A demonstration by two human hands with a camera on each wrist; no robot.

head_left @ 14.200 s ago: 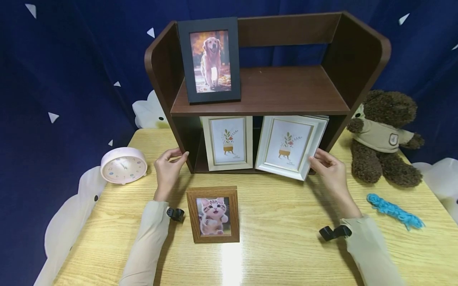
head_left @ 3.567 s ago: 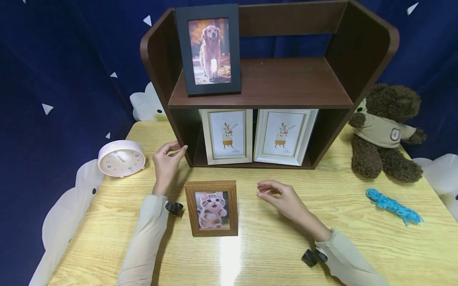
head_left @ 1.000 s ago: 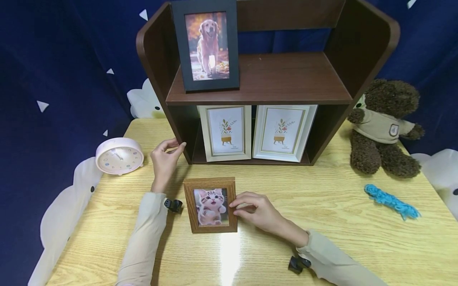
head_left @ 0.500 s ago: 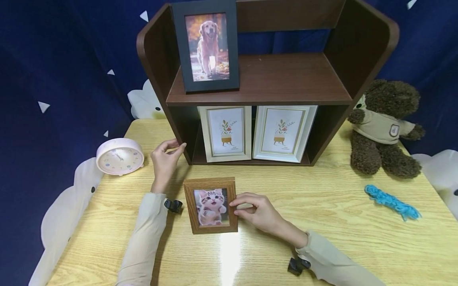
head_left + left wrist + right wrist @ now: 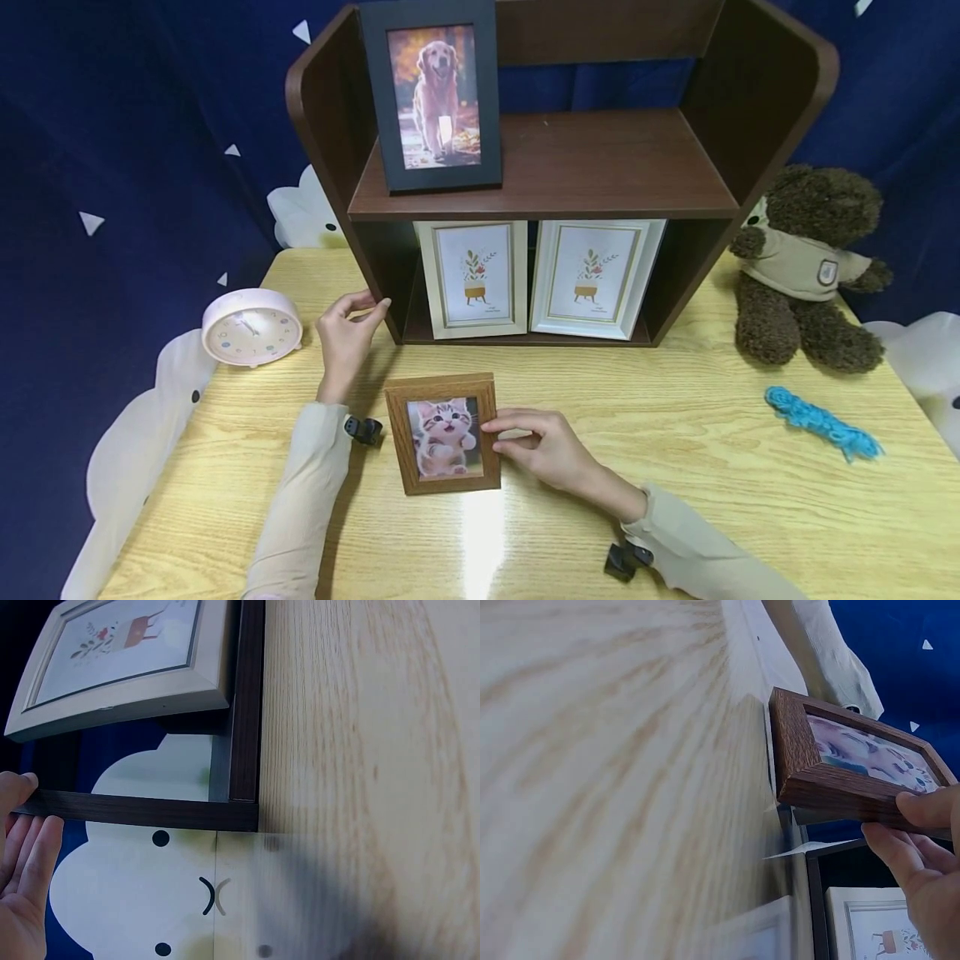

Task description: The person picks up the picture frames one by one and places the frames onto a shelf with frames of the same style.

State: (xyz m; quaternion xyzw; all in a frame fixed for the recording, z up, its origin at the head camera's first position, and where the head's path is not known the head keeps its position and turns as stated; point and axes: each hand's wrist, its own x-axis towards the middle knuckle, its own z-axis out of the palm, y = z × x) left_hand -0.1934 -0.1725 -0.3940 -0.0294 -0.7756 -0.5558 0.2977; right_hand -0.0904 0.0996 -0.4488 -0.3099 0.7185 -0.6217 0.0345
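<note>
My right hand [image 5: 546, 446] pinches the right edge of a brown wooden photo frame [image 5: 395, 429] with a kitten picture. The frame stands on the table, leaning back slightly. In the right wrist view, thumb and fingers sit on opposite faces of the wooden frame [image 5: 832, 784]. My left hand [image 5: 348, 340] grips the front edge of the left side panel of a dark brown two-tier shelf [image 5: 615, 162]; the left wrist view has that panel [image 5: 150, 811] between thumb and fingers. On the lower tier stand a cream photo frame [image 5: 519, 279] and a white photo frame [image 5: 543, 279], side by side.
A black photo frame [image 5: 444, 178] with a dog picture stands at the upper tier's left. Left of the shelf is a pink round clock [image 5: 251, 327]. A brown teddy bear [image 5: 795, 271] and a bundle of blue cord [image 5: 823, 422] are on the right.
My right hand has left the white frame, now upright and squared in the lower tier, and come to pinch the wooden frame. The left hand keeps its place on the shelf.
</note>
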